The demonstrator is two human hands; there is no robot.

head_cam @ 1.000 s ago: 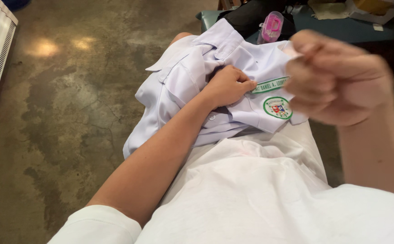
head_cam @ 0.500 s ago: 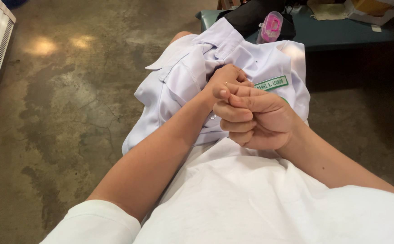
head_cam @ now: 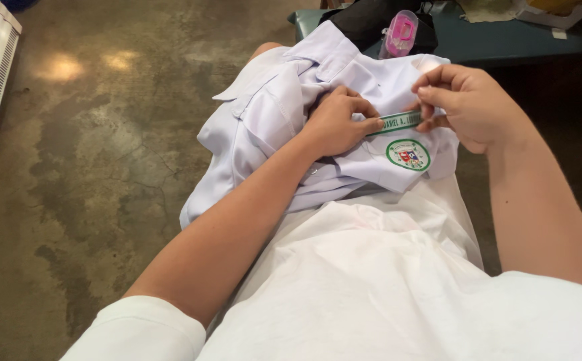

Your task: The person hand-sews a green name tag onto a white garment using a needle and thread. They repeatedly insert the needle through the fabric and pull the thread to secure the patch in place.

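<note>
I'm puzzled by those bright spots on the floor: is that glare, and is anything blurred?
In the head view, the pale patches on the concrete floor look like reflected light; the white shirt is evenly lit, with soft shadows in its folds; the left hand and right hand at the green strip are sharp.

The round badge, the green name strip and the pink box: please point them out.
round badge (head_cam: 408, 154), head view, its centre.
green name strip (head_cam: 398, 122), head view, its middle.
pink box (head_cam: 399, 33), head view, its clear lid.

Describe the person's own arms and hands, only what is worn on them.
Both arms are bare below short white sleeves, which match the white top. The left hand and right hand wear no gloves, and no rings, watch or bracelet show.
</note>
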